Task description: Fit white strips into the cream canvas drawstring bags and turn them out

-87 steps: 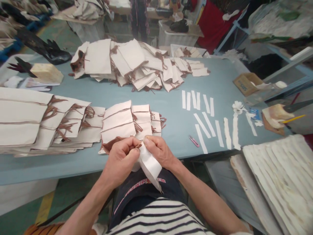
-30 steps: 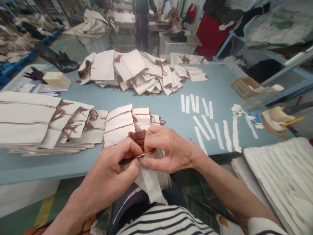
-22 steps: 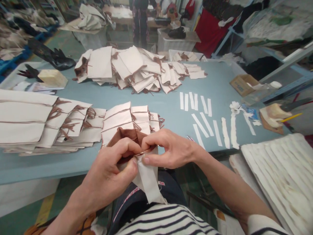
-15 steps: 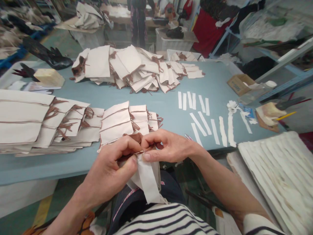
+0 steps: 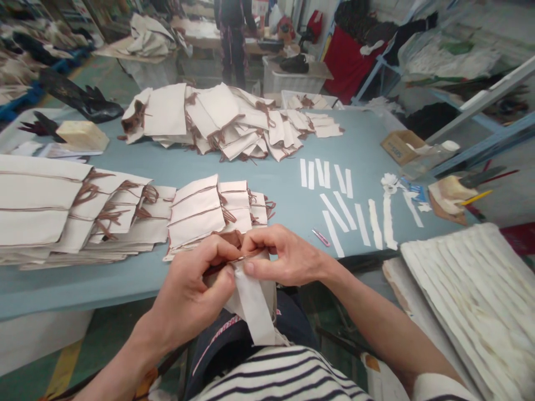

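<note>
In front of my lap, both hands pinch the brown-trimmed upper edge of a cream fabric piece (image 5: 270, 289). My left hand (image 5: 190, 284) is closed on the edge from the left, thumb against the cloth. My right hand (image 5: 290, 260) grips the same edge just beside it, thumb and fingers pressed together. From between the thumbs a white strip (image 5: 256, 314) hangs down over the fabric. The fingers partly hide the brown trim. Just beyond my hands lies a stack of cream pieces with brown cords (image 5: 196, 209).
More cream pieces (image 5: 33, 195) are stacked left, with a heap (image 5: 221, 108) behind. White strips (image 5: 331, 225) and a small pink-handled tool (image 5: 321, 238) lie right on the blue table (image 5: 284, 184). A ridged white stack (image 5: 460, 289) stands nearer right. Another person (image 5: 233, 39) stands beyond.
My view has shifted slightly, bringing the pink-handled tool more fully into sight past my right wrist. Both hands keep their pinch on the fabric edge, with hardly any movement.
</note>
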`<move>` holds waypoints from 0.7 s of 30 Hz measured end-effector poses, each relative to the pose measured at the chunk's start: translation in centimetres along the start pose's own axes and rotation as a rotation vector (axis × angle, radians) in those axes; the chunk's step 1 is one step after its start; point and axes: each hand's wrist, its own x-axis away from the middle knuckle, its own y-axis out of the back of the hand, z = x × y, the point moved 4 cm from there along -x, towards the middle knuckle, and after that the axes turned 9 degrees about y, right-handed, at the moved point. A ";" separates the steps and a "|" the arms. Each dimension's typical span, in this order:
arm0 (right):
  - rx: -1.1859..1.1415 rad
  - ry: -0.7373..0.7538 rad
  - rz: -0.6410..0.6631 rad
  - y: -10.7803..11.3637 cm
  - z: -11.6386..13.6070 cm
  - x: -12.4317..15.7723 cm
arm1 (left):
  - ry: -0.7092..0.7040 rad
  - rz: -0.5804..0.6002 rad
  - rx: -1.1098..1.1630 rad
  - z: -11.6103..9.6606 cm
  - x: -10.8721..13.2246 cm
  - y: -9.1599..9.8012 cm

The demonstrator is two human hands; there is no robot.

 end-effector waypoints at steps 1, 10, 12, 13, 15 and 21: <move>-0.023 -0.008 -0.010 0.0 0.0 0.1 | -0.046 -0.015 -0.044 -0.1 0.2 -0.1; -0.309 -0.157 -0.097 -0.7 -1.7 1.0 | 0.202 0.177 0.141 1.2 -0.3 -0.7; -0.300 -0.142 -0.134 -0.6 -1.9 1.3 | 0.298 0.280 0.230 1.5 -0.5 -0.7; -0.281 -0.134 -0.143 -0.5 -1.9 1.5 | 0.318 0.302 0.231 1.5 -0.6 -0.6; -0.235 -0.126 -0.149 -0.4 -1.8 1.7 | 0.322 0.325 0.185 1.5 -0.9 -0.5; -0.093 -0.107 -0.164 0.3 -1.2 2.0 | 0.299 0.392 0.157 1.8 -1.1 -1.3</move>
